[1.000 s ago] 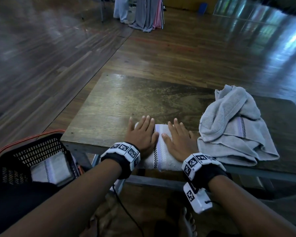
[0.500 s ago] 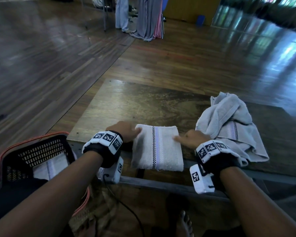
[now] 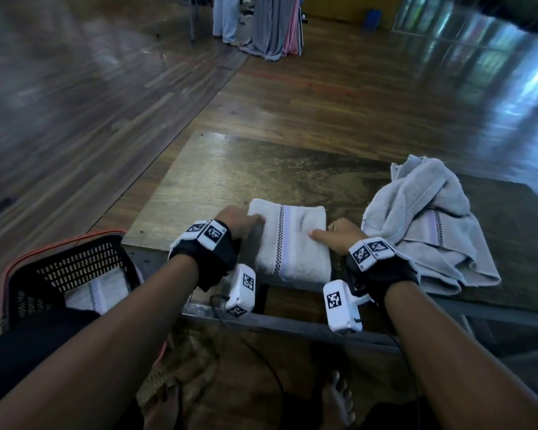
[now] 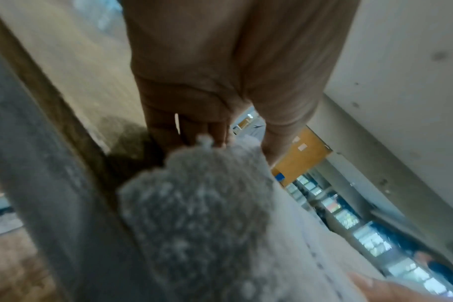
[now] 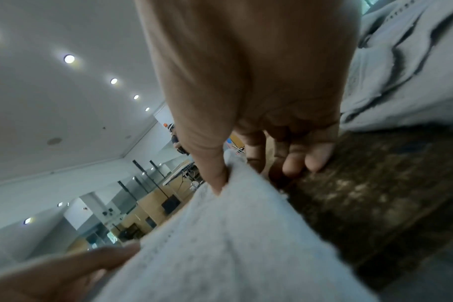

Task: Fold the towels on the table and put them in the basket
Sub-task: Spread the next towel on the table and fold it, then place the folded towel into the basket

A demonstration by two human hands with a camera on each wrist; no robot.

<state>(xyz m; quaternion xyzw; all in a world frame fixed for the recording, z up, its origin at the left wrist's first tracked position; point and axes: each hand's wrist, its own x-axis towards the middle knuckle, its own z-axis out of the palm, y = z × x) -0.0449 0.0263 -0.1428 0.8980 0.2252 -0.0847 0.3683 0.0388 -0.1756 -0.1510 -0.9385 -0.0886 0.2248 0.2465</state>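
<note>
A folded white towel [image 3: 292,240] with a checked stripe lies at the table's near edge. My left hand [image 3: 241,225] grips its left side, thumb on top and fingers tucked under, as the left wrist view shows around the towel [image 4: 202,204]. My right hand [image 3: 339,234] pinches the right side of the towel [image 5: 241,235], thumb on top, fingers beneath. A crumpled grey towel [image 3: 426,221] sits just right of my right hand. The black basket [image 3: 75,268] with an orange rim stands low at the left, with a folded towel [image 3: 97,293] inside.
The wooden table [image 3: 246,172] has bare surface behind the folded towel. A metal frame rail [image 3: 292,327] runs under its near edge. My bare foot [image 3: 336,398] is below. Hanging cloths and a person's legs [image 3: 227,17] stand far across the wooden floor.
Both hands went from pressing flat on top of the folded towel to taking hold of its left and right sides. The towel's near edge now hangs past the table edge.
</note>
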